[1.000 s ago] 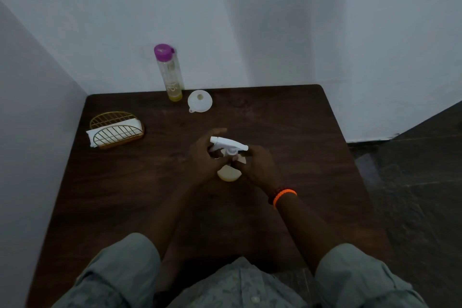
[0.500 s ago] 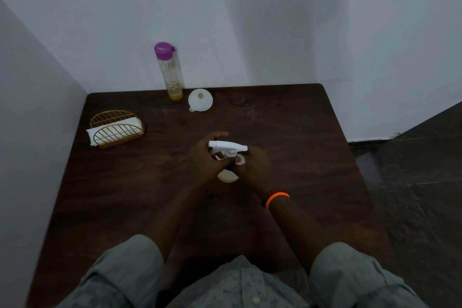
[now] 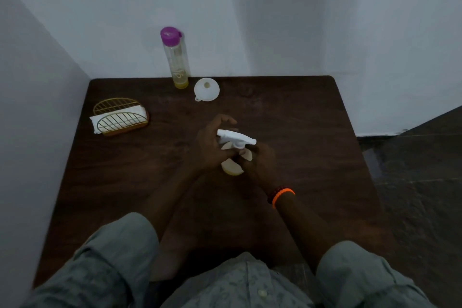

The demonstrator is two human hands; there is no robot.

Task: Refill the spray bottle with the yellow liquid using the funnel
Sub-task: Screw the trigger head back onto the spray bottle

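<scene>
My left hand point(image 3: 208, 149) grips the spray head point(image 3: 236, 138), my right hand point(image 3: 260, 160) holds the spray bottle point(image 3: 232, 166); unscrewing looks unfinished, funnel point(image 3: 206, 89) and yellow liquid point(image 3: 180, 81) untouched.

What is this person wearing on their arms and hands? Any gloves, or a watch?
No gloves or watch: both hands, left hand and right hand, are bare. The right wrist carries a bright orange band with a darker beaded band beside it. The forearms are bare; grey-green sleeves are rolled up near the elbows. The shirt front looks faintly patterned, with a pale button.
</scene>
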